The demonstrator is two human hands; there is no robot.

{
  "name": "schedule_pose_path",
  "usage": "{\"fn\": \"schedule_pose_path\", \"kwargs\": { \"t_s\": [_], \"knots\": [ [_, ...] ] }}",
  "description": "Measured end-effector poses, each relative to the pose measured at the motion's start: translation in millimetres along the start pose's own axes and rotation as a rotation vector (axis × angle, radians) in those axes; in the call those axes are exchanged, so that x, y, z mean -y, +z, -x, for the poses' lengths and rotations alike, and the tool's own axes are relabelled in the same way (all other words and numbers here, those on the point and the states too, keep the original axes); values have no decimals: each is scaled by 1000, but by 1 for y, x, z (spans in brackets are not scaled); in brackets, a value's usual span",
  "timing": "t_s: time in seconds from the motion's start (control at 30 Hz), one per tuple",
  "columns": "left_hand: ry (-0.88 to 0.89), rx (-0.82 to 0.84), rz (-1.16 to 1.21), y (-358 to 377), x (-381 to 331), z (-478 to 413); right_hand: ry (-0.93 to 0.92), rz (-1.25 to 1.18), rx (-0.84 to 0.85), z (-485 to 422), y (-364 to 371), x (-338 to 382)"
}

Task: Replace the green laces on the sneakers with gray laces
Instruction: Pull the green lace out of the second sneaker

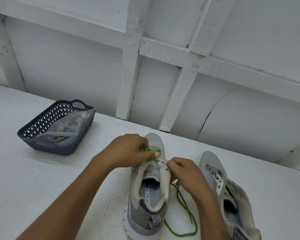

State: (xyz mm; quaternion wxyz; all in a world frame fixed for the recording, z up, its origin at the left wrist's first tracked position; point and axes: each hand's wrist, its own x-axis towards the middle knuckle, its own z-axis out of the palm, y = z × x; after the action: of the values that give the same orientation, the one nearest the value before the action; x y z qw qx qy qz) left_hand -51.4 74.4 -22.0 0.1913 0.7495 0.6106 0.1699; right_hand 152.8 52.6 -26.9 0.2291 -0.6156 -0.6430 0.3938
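Far left on the white table [42,187] there's a dark woven basket [59,148], and it's got a clear plastic bag [68,122] in it with what look like the gray laces [59,136] bundled inside, well apart from the shoes. Moving over, the left hand [126,151] is up at the toe end of the sneaker [145,205], fingers curled and pinching the green lace [153,150] right where it crosses the lowest eyelets. That sneaker sits toe away from the person, heel toward the camera, tongue loose and the upper eyelets already bare, so only a bit of green remains threaded near the toe. The right hand [185,172] is just across the shoe opening from the left one, close but not touching it, fingers curled in on the right eyelet flap, gripping its edge. The loose end of the green lace comes out from under that hand and trails down the table beside the shoe, looping round near the heel. Furthest right is the second sneaker [213,165], same gray, standing on the table with no lace in its eyelets at all and tilted a little outward. Behind everything there's a white panelled wall [232,118].
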Motion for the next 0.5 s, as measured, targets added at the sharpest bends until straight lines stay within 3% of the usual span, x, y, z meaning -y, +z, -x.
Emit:
{"fn": "schedule_pose_path", "kwargs": {
  "t_s": [0.27,0.5],
  "knots": [
    [7,52,-5,-13,-1,5,-67,181,-108,-9,9,6],
    [-51,128,-11,-10,2,3,-100,193,-155,-12,5,1]
  ]
}}
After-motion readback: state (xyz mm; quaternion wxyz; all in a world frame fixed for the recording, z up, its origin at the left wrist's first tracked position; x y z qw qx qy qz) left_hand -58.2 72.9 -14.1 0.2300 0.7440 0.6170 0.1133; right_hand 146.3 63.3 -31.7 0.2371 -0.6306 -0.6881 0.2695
